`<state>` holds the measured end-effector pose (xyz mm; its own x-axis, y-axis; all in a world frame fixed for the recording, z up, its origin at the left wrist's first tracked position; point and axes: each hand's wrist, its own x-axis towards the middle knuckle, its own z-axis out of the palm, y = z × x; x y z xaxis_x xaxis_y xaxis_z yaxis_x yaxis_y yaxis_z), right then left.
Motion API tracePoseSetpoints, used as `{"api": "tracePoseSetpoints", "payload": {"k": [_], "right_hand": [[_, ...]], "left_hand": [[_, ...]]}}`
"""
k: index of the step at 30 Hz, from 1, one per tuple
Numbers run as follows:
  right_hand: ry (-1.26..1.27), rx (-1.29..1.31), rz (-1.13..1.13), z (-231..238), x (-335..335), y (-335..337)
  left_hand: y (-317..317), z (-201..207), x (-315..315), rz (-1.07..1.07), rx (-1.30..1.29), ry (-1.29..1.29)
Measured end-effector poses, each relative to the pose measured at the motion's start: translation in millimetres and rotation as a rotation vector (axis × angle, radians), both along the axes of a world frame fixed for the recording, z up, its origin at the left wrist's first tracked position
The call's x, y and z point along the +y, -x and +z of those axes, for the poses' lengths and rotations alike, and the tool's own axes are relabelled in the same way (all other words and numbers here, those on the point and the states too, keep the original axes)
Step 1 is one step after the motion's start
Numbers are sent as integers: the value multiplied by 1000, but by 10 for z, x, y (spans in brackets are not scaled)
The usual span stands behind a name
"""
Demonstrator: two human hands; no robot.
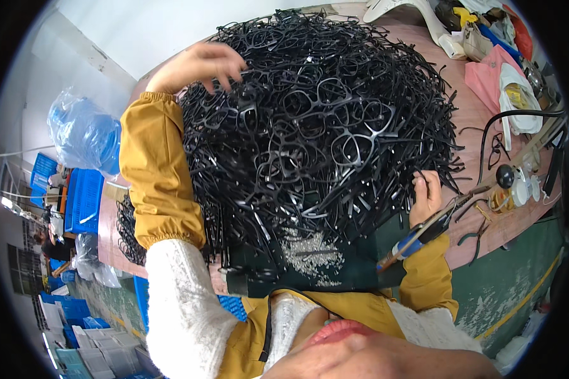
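Left hand (pixel 199 68) above upper-left of black eyeglass frames (pixel 316 120); grip loosely spread, blurred, nothing visible in it. Right hand (pixel 427 196) at pile's lower-right edge; grip curled, can't tell if holding. Pile fills mid-counter (pixel 468 151); bare strip right, wall (pixel 120 35) close upper-left.

Eyeglass-frame heap (pixel 310 120) blocking centre, blue tool (pixel 409 246) at right, open mat (pixel 365 254) nearer

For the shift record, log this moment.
Pile of black eyeglass frames: tangled; left hand: open, blurred, near upper left; right hand: at right edge, grip unclear; pale bits: scattered in front
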<state>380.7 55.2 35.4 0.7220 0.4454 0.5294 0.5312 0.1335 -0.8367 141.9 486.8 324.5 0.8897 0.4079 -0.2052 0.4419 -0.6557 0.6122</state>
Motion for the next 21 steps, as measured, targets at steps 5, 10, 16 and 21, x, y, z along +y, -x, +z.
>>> {"api": "tracePoseSetpoints", "payload": {"k": [5, 10, 16, 21], "right_hand": [[50, -78, -27, 105, -4, 29], [124, -150, -10, 174, 31, 40], [127, -152, -38, 133, -1, 86], [43, -114, -57, 37, 24, 88]], "left_hand": [[-381, -634, 1669, 653, -361, -366], [-523, -1375, 2621, 445, -132, -363], [-439, -1506, 1873, 313, 146, -329], [-384, -1457, 1120, 306, -63, -247]]}}
